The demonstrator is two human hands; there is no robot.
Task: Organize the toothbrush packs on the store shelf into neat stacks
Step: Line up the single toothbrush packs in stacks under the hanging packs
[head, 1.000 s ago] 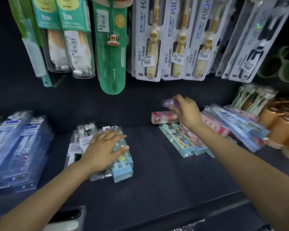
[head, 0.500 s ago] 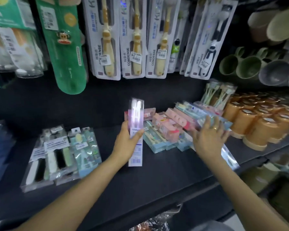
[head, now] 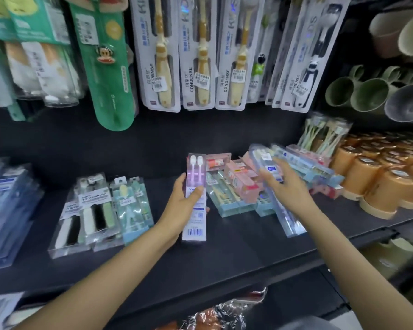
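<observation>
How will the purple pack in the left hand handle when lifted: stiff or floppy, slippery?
The purple pack looks stiff: it stays straight though the left hand grips only its middle. Probably light. Its glossy plastic may be slippery.

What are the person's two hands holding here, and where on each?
Left hand grips the tall purple-white toothbrush pack around its middle. Right hand holds a long clear blue toothbrush pack near its upper half.
</observation>
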